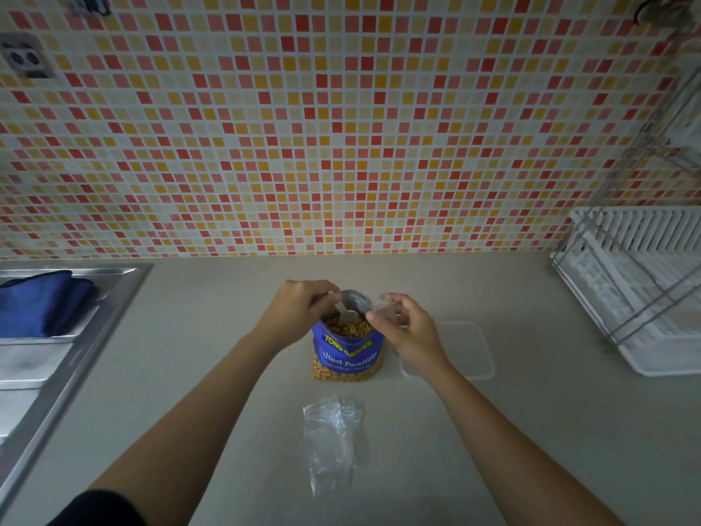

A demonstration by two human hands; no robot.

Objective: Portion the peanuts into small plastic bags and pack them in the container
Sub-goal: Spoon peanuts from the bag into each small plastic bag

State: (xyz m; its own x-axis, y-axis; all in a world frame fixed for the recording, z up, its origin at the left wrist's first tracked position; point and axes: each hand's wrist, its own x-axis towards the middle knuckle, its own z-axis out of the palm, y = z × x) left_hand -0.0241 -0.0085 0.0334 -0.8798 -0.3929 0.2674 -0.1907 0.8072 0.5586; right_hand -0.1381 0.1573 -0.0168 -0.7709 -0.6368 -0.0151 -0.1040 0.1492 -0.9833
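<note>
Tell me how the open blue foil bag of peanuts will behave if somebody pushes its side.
The open blue foil bag of peanuts seems to stand upright on the beige counter, so a push would probably tip it. Its mouth is open with nuts near the rim, so they would likely spill. It looks full, hence fairly heavy.

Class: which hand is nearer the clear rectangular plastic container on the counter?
Right. The right hand is at the left edge of the clear rectangular plastic container; the left hand, holding a spoon, is beyond the blue peanut bag.
</note>
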